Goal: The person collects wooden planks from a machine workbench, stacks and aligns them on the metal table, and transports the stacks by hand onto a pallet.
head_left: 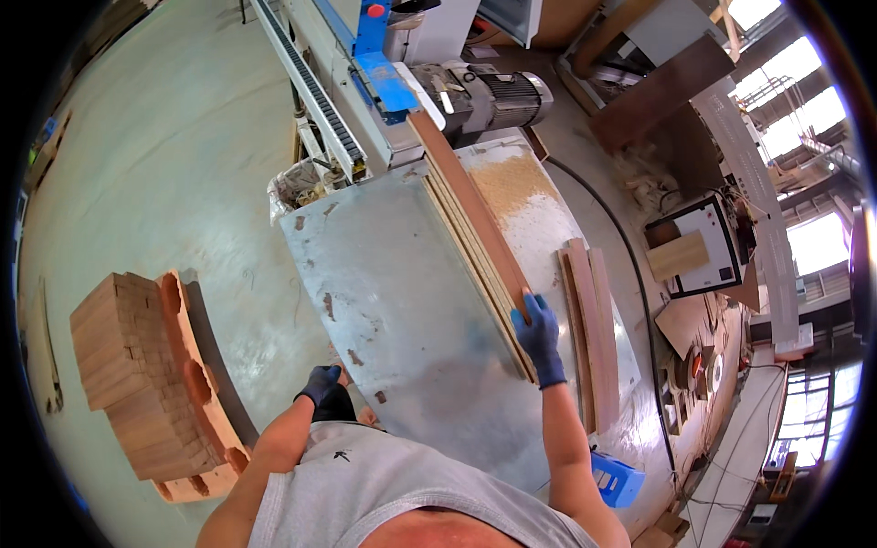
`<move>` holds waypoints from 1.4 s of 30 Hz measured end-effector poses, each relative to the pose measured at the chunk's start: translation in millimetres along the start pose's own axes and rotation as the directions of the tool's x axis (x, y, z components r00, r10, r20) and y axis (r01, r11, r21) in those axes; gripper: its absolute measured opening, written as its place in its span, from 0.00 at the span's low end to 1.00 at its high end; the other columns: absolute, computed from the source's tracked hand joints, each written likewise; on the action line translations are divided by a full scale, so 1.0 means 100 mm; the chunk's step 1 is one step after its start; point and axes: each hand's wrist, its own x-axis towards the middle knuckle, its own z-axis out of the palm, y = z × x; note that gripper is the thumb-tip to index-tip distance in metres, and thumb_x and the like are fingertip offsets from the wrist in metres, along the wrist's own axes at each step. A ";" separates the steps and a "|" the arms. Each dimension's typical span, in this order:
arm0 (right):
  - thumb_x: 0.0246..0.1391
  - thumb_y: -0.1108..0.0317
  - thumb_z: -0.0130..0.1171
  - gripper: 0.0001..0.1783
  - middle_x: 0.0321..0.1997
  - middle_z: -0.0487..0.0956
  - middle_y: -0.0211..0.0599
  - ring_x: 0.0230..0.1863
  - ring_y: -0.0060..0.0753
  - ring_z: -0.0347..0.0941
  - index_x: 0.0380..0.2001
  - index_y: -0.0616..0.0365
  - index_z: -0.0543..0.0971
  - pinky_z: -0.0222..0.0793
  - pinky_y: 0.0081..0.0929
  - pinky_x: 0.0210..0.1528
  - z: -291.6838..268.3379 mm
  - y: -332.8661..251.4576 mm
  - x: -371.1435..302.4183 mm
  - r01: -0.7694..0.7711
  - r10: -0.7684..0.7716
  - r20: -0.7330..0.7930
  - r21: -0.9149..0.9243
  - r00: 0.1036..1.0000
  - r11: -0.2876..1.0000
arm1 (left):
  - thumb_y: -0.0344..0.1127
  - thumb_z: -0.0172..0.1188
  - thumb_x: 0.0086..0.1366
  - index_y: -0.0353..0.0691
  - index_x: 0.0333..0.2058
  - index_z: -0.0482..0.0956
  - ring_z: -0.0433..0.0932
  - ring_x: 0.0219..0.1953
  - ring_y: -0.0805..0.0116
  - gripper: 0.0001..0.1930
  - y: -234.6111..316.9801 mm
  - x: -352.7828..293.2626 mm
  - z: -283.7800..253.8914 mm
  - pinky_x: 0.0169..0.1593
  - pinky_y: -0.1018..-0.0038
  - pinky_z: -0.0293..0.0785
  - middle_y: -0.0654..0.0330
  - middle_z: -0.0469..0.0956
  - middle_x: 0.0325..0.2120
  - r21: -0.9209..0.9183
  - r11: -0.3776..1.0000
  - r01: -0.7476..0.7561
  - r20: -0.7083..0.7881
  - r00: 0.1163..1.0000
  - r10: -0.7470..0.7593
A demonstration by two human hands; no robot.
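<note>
A long reddish-brown wooden board (470,196) runs from a blue-fronted machine (388,87) toward me over a metal table (365,265). My right hand (541,340), in a dark blue glove, is closed on its near end. Narrow pale-edged strips (475,279) lie against the board's left side, close to that hand. My left hand (318,384), gloved as well, is curled closed beside the table's near left edge, low by my body. Whatever its fingers may hold is hidden.
Several loose planks (589,338) lie along the table's right side. Sawdust (516,187) covers its far part. A stack of brown boards (146,374) on an orange pallet (196,384) stands on the floor at left. A black cable (630,247) curves past the table; a motor (512,99) sits beyond.
</note>
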 end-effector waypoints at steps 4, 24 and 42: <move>0.50 0.65 0.66 0.27 0.43 0.78 0.46 0.45 0.53 0.76 0.54 0.61 0.78 0.71 0.43 0.48 -0.38 0.25 -0.65 -0.002 0.002 0.009 -0.015 1.000 1.000 | 0.47 0.63 0.66 0.29 0.34 0.86 0.77 0.26 0.69 0.20 -0.06 -0.02 0.08 0.33 0.68 0.73 0.58 0.82 0.25 0.027 0.997 -0.073 -0.025 0.997 0.073; 0.60 0.41 0.61 0.44 0.64 0.74 0.38 0.62 0.31 0.68 0.68 0.65 0.68 0.60 0.28 0.68 0.22 0.43 0.96 -0.545 -0.021 0.697 0.580 0.717 0.606 | 0.48 0.60 0.67 0.34 0.47 0.83 0.80 0.30 0.66 0.21 -0.01 -0.46 -0.18 0.31 0.66 0.73 0.56 0.83 0.34 -0.086 0.978 0.192 0.006 0.981 -0.192; 0.57 0.49 0.66 0.43 0.61 0.78 0.38 0.59 0.27 0.72 0.69 0.64 0.67 0.65 0.27 0.64 0.49 -0.53 0.02 -0.523 -0.238 0.750 0.617 0.617 0.587 | 0.56 0.56 0.71 0.43 0.61 0.70 0.80 0.48 0.56 0.28 0.55 -0.53 -0.58 0.50 0.57 0.78 0.55 0.79 0.51 -0.836 0.534 0.127 0.147 0.989 -0.004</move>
